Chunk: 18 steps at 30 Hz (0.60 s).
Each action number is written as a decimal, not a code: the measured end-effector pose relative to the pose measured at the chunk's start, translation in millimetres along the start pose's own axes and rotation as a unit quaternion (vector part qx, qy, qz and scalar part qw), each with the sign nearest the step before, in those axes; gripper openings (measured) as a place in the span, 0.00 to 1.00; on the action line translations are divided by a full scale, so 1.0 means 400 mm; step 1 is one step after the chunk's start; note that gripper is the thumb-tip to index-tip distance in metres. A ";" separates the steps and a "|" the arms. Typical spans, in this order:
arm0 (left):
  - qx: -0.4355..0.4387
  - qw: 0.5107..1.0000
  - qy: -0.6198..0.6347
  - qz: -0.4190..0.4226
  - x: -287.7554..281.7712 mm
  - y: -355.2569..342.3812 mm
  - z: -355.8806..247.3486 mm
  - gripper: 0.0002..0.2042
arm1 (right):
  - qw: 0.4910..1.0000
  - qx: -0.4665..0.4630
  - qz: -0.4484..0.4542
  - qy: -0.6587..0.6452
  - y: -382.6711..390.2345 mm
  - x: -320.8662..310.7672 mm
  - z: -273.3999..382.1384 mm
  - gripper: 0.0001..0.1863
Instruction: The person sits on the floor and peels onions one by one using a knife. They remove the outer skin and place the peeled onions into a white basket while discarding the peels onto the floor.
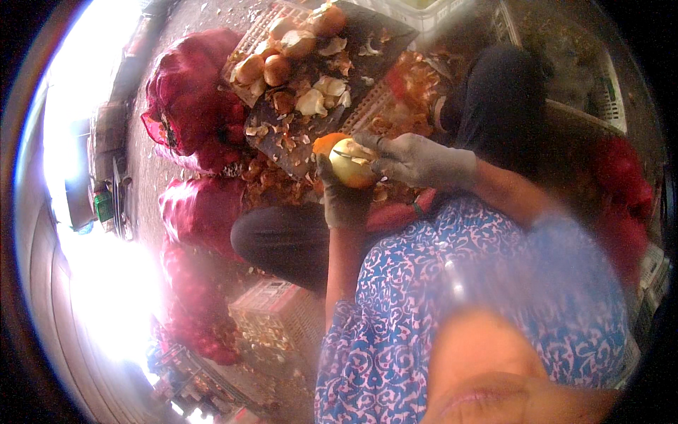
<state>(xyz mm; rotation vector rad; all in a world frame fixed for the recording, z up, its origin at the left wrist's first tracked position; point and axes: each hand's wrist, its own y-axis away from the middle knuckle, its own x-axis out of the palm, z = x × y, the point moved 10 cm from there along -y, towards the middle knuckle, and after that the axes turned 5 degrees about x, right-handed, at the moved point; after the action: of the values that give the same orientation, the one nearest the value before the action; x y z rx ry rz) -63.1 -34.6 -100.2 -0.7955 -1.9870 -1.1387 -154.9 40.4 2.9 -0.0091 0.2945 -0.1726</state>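
Observation:
My gloved left hand (340,191) is wrapped round a pale, partly peeled onion (351,169), which still carries orange-brown skin on its upper left. My gloved right hand (420,161) grips a small knife (345,155), its blade lying against the onion's face; the handle is mostly hidden by my fingers. Beyond them, a dark board (364,46) bears several brown onions (299,44), pale peeled pieces (311,103) and scraps of skin. More loose peel (395,120) lies around and below the board.
Red mesh sacks (191,85) line the left side, with more red sacks (621,198) at right. A plastic crate (275,318) stands at lower left, another white crate (431,14) at the top. My dark-trousered legs (501,99) flank the work area. Glare covers the far left.

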 end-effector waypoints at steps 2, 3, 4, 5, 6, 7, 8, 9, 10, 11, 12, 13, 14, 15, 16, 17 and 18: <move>0.013 1.000 -0.017 -0.004 0.003 0.008 -0.004 0.35 | 1.000 0.014 -0.006 0.017 0.001 0.000 -0.007 0.27; 0.022 0.999 -0.027 -0.006 0.007 0.010 -0.006 0.34 | 0.999 0.020 -0.007 0.024 0.000 0.002 -0.011 0.27; 0.032 0.999 -0.038 -0.009 0.012 0.012 -0.010 0.33 | 0.999 0.019 -0.014 0.026 -0.001 0.001 -0.012 0.26; 0.041 0.998 -0.048 -0.011 0.019 0.015 -0.011 0.32 | 0.999 0.018 -0.019 0.026 -0.001 0.000 -0.013 0.26; 0.051 0.997 -0.059 -0.014 0.027 0.019 -0.013 0.31 | 0.999 0.016 -0.024 0.026 -0.002 -0.001 -0.016 0.26; 0.060 0.996 -0.068 -0.017 0.035 0.024 -0.016 0.30 | 0.998 0.031 -0.024 0.049 -0.003 0.000 -0.026 0.26; 0.076 0.992 -0.102 -0.016 0.047 0.032 -0.024 0.29 | 0.996 0.045 -0.024 0.071 -0.004 0.002 -0.036 0.26; 0.091 0.986 -0.136 -0.017 0.058 0.040 -0.032 0.28 | 0.994 0.059 -0.023 0.094 -0.004 0.003 -0.047 0.26; 0.111 0.975 -0.193 -0.013 0.073 0.052 -0.044 0.27 | 0.993 0.059 -0.031 0.096 -0.002 0.001 -0.049 0.26; 0.131 0.959 -0.250 -0.009 0.090 0.060 -0.054 0.26 | 0.993 0.059 -0.039 0.099 -0.001 -0.001 -0.052 0.26; 0.170 0.936 -0.308 -0.005 0.111 0.070 -0.071 0.25 | 0.993 0.046 -0.043 0.100 0.001 0.000 -0.049 0.26; 0.208 0.907 -0.366 -0.002 0.133 0.080 -0.083 0.24 | 0.993 0.040 -0.055 0.100 0.001 -0.005 -0.050 0.25; 0.245 0.873 -0.421 0.001 0.156 0.091 -0.092 0.24 | 0.993 0.021 -0.062 0.097 0.000 -0.007 -0.045 0.24; 0.261 0.869 -0.421 0.000 0.167 0.096 -0.092 0.23 | 0.993 0.019 -0.077 0.086 0.001 -0.014 -0.047 0.23; 0.258 0.871 -0.417 -0.009 0.168 0.098 -0.094 0.23 | 0.993 0.000 -0.085 0.078 0.002 -0.015 -0.040 0.22; 0.248 0.876 -0.413 -0.015 0.166 0.102 -0.091 0.23 | 0.993 -0.003 -0.101 0.061 0.003 -0.023 -0.041 0.22; 0.243 0.879 -0.409 -0.020 0.162 0.106 -0.092 0.23 | 0.993 -0.010 -0.109 0.043 0.003 -0.028 -0.040 0.22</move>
<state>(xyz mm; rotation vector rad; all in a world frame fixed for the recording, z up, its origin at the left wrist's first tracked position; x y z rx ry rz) -56.7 -38.6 -14.8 -1.0581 -2.8191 -0.2467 -169.7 43.8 -9.5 -0.0545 0.3817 -0.3882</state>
